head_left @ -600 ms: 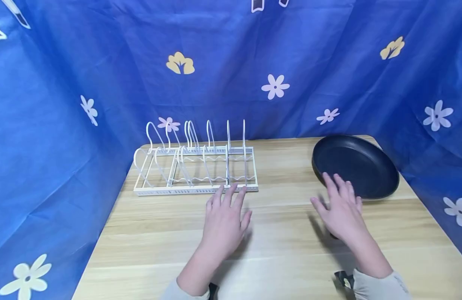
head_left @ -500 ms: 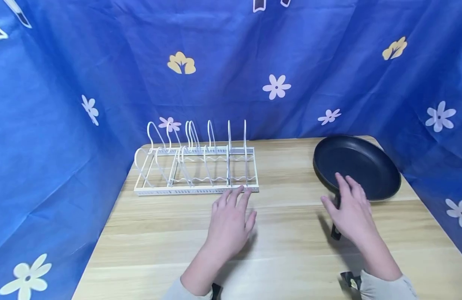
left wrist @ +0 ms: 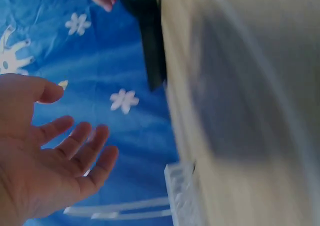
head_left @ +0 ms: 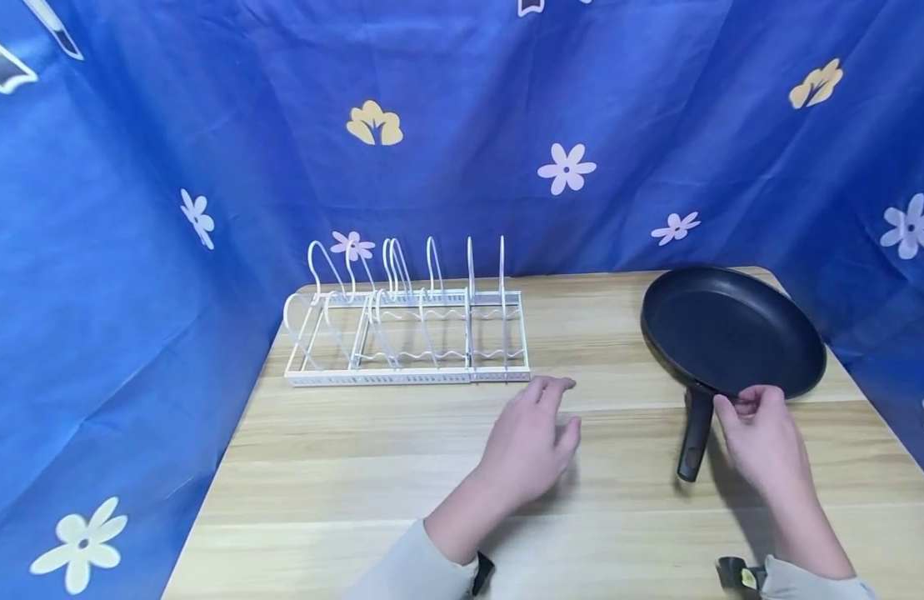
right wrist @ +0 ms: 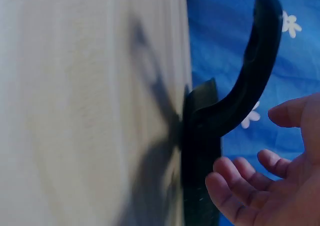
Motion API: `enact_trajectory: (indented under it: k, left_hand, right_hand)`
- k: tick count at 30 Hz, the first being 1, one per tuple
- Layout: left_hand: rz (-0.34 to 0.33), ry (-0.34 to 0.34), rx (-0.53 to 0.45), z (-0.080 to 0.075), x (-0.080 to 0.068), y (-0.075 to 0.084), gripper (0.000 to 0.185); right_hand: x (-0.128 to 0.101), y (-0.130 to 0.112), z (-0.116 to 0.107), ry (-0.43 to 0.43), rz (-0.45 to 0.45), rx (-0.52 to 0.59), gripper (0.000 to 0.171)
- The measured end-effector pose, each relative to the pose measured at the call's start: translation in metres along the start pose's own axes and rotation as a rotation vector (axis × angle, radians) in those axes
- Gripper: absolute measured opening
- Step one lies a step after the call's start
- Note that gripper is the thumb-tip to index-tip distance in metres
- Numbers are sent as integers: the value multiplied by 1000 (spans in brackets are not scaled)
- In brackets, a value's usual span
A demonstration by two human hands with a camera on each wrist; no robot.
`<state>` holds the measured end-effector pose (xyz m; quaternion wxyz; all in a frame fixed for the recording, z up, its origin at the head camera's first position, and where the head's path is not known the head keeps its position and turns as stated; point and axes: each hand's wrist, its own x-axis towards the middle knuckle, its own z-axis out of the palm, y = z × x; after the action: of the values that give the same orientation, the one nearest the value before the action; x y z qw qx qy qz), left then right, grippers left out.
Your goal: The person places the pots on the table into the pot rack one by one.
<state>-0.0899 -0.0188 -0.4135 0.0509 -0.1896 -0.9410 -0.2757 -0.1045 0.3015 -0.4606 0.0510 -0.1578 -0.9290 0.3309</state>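
Observation:
A black frying pan [head_left: 735, 329] lies on the right of the wooden table, its handle [head_left: 696, 437] angled toward the person. My right hand [head_left: 772, 446] is just right of the handle, fingertips at the pan's near rim. In the right wrist view, the fingers [right wrist: 225, 183] are bent loosely beside the pan's side wall [right wrist: 200, 186], with the thumb apart from them. My left hand [head_left: 527, 446] hovers over the table in front of the white wire rack's right corner, holding nothing. Its fingers [left wrist: 87, 153] look relaxed and spread in the left wrist view.
The white wire rack [head_left: 382, 379] with several upright loops stands at the back left. Blue flowered cloth [head_left: 462, 125] encloses the wooden table [head_left: 342, 475] at the back and on both sides.
My right hand has shifted right, off the handle's line and down to the pan's rim. My left hand has moved right, past the rack's corner. The view has turned slightly left.

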Motion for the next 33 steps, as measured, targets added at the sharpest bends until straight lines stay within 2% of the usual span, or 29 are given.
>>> enact_trajectory:
  k: [4, 8, 11, 14, 18, 22, 25, 30, 33]
  left_hand:
    - [-19, -137, -92, 22, 9, 9, 49]
    - [-67, -281, -254, 46, 17, 19, 48]
    - [-151, -391, -399, 62, 22, 27, 48]
    - [-255, -489, -594, 77, 27, 35, 51]
    - [-369, -587, -895, 94, 32, 44, 51]
    - [-445, -644, -1128, 107, 38, 51, 31]
    - [-476, -661, -1245, 114, 43, 54, 19]
    - [-485, -684, -1360, 120, 47, 53, 14]
    - [-476, -706, -1407, 123, 49, 52, 19]
  right_hand:
    - [5, 8, 1, -111, 66, 20, 54]
    - [10, 14, 3, -291, 126, 140, 58]
    - [10, 17, 7, -393, 182, 259, 59]
    - [10, 18, 11, -427, 217, 337, 60]
    - [11, 17, 16, -459, 221, 445, 58]
    - [14, 16, 19, -513, 230, 587, 43]
    - [16, 16, 21, -548, 250, 730, 33]
    - [18, 13, 25, -602, 301, 991, 22]
    - [19, 12, 26, -636, 315, 1101, 18]
